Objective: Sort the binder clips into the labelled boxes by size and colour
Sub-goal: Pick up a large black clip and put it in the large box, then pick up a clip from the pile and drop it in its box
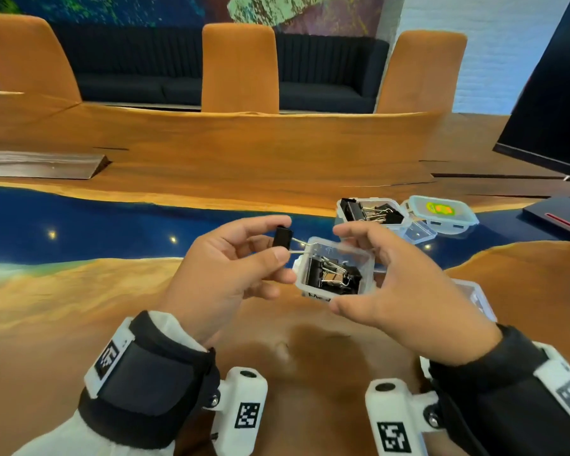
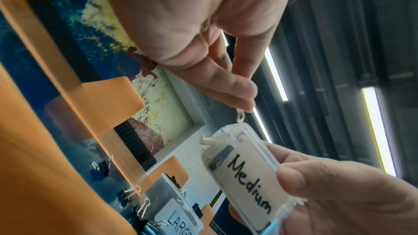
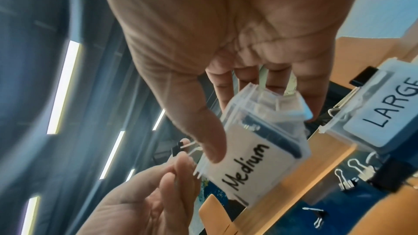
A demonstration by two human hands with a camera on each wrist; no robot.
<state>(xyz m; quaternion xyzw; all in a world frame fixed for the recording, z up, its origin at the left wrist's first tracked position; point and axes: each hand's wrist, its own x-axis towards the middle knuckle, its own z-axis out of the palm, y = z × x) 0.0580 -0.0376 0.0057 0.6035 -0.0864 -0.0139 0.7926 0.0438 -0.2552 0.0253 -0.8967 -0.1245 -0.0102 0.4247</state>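
while the right hand (image 1: 405, 291) is gripping the clear medium box (image 1: 334, 269) above the table (image 1: 79, 307), thumb on the labelled front and fingers curling round the far side, the left hand (image 1: 231, 268) is pinching a black binder clip (image 1: 283, 237) by its wire handles between thumb and fingers. the clip's black body is pointing away from the box, up and to the left, and the wire ends are sitting just at the box's left rim. the box is lifted off the table and is already carrying several black clips with silver handles. in the left wrist view its white label is reading "medium" (image 2: 251, 183), and the right thumb is pressing beside that word. behind it, the large box (image 1: 371, 212) is standing on the blue strip of the table, open and filled with bigger black clips; its label "large" (image 3: 393, 103) is showing in the right wrist view. a lidded container (image 1: 441, 212) with a green and yellow sticker is sitting just right of the large box. loose clips (image 3: 353, 176) are lying on the blue surface near the large box.
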